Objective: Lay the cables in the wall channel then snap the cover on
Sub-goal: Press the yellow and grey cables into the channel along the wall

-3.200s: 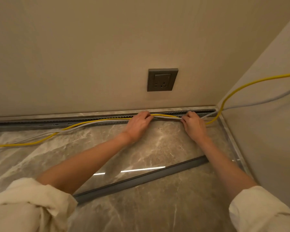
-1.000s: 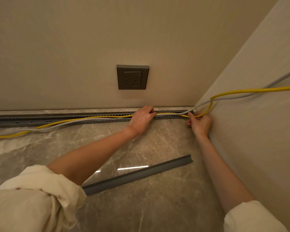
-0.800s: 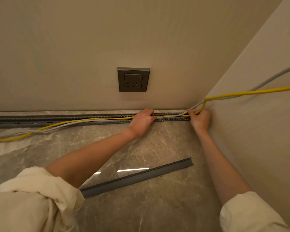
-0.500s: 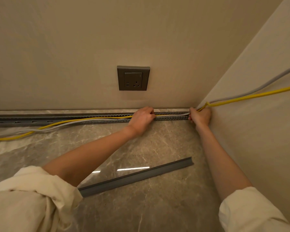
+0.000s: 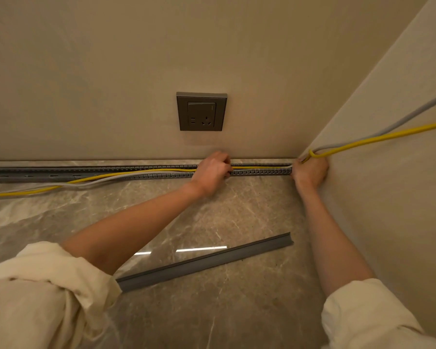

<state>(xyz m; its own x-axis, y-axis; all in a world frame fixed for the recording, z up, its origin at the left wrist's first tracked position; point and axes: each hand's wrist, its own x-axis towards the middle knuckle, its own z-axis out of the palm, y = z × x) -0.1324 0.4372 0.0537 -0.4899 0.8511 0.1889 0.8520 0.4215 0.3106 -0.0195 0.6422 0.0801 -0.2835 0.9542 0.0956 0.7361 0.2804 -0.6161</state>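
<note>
Glossy grey marble floor (image 5: 237, 311) meets 2 beige walls in a corner; grey socket (image 5: 201, 111) has no readable writing. Below it left hand (image 5: 213, 171) pinches yellow cable (image 5: 126, 173) and grey cable (image 5: 116, 178) into channel (image 5: 261, 172), right of it right hand (image 5: 310, 171) grips both at the corner. Cover (image 5: 207, 260) lies loose on floor, well below socket

Open marble floor (image 5: 237, 215) between channel (image 5: 262, 171) and loose cover (image 5: 204, 261); side wall (image 5: 388, 197) close at right

left hand (image 5: 213, 170) curled, right hand (image 5: 308, 172) fisted — arms outstretched
</note>
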